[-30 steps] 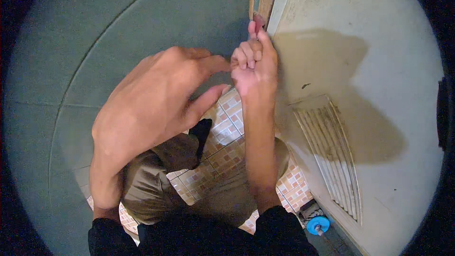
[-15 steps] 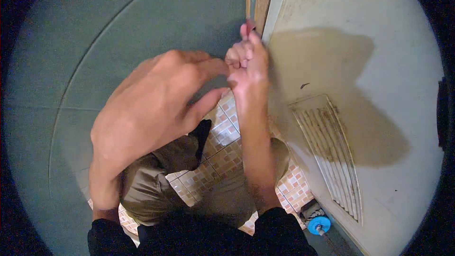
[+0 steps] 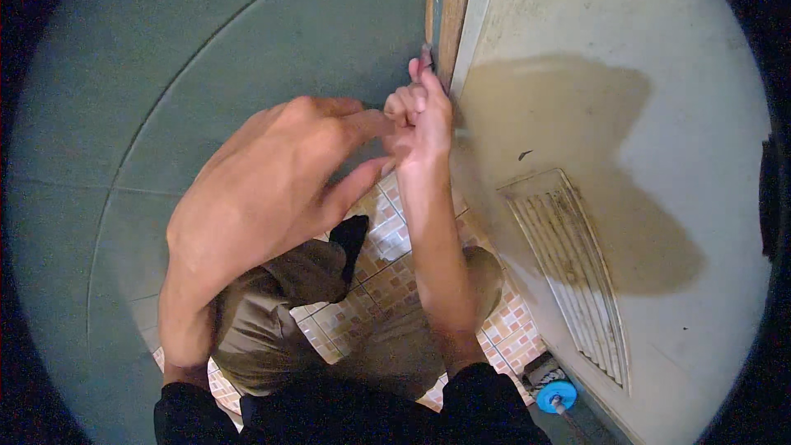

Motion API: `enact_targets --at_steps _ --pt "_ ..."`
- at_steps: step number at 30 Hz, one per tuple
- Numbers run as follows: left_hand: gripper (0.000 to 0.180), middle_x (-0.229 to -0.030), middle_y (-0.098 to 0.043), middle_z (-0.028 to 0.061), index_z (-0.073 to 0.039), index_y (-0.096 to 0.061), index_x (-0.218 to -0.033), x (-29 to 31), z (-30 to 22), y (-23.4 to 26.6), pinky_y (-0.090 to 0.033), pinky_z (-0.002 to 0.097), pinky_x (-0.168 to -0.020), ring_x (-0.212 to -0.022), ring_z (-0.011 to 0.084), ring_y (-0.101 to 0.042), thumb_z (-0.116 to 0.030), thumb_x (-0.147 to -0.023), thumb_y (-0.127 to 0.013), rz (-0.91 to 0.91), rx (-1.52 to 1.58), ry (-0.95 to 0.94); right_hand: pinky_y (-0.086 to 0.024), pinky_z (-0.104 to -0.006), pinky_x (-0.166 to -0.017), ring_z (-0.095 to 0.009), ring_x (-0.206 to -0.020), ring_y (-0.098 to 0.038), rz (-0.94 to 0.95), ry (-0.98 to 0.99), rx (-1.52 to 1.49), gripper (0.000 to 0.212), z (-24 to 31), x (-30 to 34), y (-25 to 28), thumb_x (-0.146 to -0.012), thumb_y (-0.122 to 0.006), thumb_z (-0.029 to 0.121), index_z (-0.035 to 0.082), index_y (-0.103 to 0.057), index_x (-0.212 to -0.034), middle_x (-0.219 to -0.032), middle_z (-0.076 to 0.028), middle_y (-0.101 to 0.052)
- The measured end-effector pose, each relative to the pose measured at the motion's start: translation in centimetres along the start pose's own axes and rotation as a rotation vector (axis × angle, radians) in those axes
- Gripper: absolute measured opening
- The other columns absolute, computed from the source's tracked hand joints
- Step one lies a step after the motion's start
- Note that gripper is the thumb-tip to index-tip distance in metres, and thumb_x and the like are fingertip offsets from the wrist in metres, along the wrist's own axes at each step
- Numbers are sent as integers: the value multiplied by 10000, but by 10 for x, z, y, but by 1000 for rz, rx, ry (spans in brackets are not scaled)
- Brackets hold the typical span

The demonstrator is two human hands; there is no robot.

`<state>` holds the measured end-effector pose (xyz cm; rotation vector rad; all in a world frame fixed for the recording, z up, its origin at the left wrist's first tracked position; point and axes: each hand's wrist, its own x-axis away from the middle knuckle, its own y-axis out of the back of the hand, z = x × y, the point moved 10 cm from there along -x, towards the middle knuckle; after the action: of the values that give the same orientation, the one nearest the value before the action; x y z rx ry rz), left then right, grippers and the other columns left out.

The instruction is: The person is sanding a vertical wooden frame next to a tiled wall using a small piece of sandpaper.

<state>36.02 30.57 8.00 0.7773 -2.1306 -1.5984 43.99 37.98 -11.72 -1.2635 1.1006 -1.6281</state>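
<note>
My right hand (image 3: 418,119) is raised beside a wooden door frame (image 3: 451,16), palm toward me. Between its thumb and forefinger it pinches a small reddish-brown folded piece (image 3: 426,58), rather like sandpaper, against the wood edge; the other fingers are curled. Bare wood and patches of old paint show on the frame. Close in front and to the left is my left hand (image 3: 272,173), its thumb and fingers apart in a curve. Its fingertips reach the right palm, and I cannot tell whether they touch it. Nothing shows in that hand.
A grey-green wall (image 3: 247,58) fills the left side. On the right stands a pale door panel (image 3: 560,16) with a dirty louvred vent (image 3: 568,264) and a small dark mark. Below are the tiled floor (image 3: 383,231), my bent legs and a blue round object (image 3: 554,396).
My right hand has moved slightly down and left along the frame, with the small piece still pinched. The left hand has barely shifted, and the view has moved a little.
</note>
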Motion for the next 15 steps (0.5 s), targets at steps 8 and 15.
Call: enact_targets --at_steps 8,15 --pt "263 -1045 -659 175 -22 -653 -1058 2 0 2 -489 414 -875 -998 368 -611 -167 -839 -661 -7 43 -5 -184 -227 -409 -45 -410 -193 168 -49 -23 158 6 30 -39 -978 -541 225 79 -571 -1033 -508 78 -272" --pt "265 -1044 -660 175 -16 -652 -1058 -3 -1 -1 -488 417 -871 -982 367 -614 -175 -846 -654 63 29 38 -170 -231 -413 -46 -418 -179 25 14 -12 181 -11 1 -2 -984 -534 224 56 -553 -1048 -509 81 -233"
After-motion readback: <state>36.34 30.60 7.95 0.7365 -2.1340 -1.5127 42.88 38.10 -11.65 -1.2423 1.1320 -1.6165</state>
